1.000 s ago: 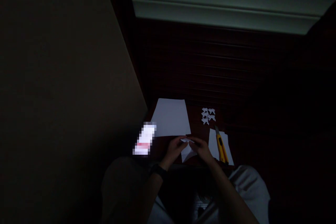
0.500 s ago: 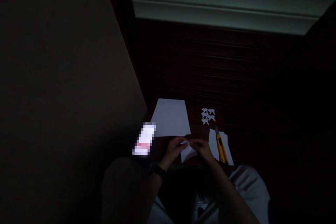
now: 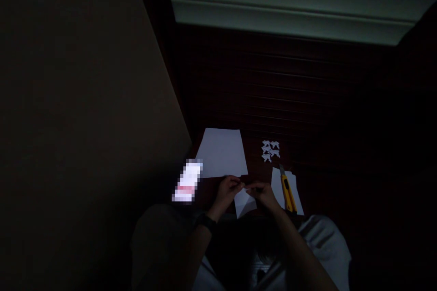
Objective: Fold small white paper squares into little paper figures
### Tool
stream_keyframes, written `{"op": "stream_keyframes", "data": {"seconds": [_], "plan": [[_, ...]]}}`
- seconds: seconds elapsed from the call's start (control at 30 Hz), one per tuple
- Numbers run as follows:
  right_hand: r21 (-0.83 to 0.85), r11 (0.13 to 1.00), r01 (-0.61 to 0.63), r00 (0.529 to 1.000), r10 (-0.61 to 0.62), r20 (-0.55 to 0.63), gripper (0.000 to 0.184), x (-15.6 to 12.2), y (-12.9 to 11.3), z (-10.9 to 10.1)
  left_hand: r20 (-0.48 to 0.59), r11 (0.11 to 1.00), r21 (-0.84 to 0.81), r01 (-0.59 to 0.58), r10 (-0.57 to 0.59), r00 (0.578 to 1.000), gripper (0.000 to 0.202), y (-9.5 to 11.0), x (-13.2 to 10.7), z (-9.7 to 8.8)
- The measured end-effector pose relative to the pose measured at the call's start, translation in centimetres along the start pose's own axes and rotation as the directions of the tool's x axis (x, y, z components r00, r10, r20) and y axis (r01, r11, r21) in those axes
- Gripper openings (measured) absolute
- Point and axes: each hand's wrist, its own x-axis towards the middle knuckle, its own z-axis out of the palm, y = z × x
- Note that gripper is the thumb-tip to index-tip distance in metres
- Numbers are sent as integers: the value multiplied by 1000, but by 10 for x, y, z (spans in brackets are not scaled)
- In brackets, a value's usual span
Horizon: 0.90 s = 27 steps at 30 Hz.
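Note:
Near the front edge of the dark table, a small piece of white paper (image 3: 244, 202) hangs between my hands, its lower part bent toward me. My left hand (image 3: 228, 191) pinches its upper edge, with a dark band around the wrist. On the other side, my right hand (image 3: 262, 192) has its fingers closed on the same edge, close to the left fingertips. Any crease under the fingers is too dark to make out. To the right, a yellow utility knife (image 3: 288, 193) with its blade out lies on a stack of small white paper (image 3: 277, 186).
Large white sheets (image 3: 222, 152) lie at the back left of the table. Several small folded paper shapes (image 3: 270, 151) sit at the back right. A bright blurred-out screen (image 3: 187, 181) is at the left edge. A wall (image 3: 102, 77) rises on the left.
My fingertips have drawn together at the paper's upper edge. The paper's lower part now hangs slightly lower and looks flatter. Everything else stays in place.

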Motion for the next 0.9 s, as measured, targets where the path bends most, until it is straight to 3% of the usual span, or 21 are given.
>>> {"op": "stream_keyframes", "data": {"seconds": [0.33, 0.57, 0.73, 0.9], "plan": [[85, 992, -98, 993, 92, 67, 22, -2, -8, -1, 17, 999, -26, 34, -34, 999, 26, -4, 2, 1], [66, 998, -21, 999, 24, -37, 21, 1, -4, 5, 35, 997, 78, -18, 15, 999, 29, -7, 1, 0], [102, 992, -75, 991, 86, -105, 24, 3, 0, 3, 121, 1000, -10, -4, 5, 993, 42, -4, -2, 1], [106, 991, -83, 988, 96, -124, 25, 3, -2, 3, 35, 999, 8, 48, -48, 998, 41, -4, -2, 1]]}}
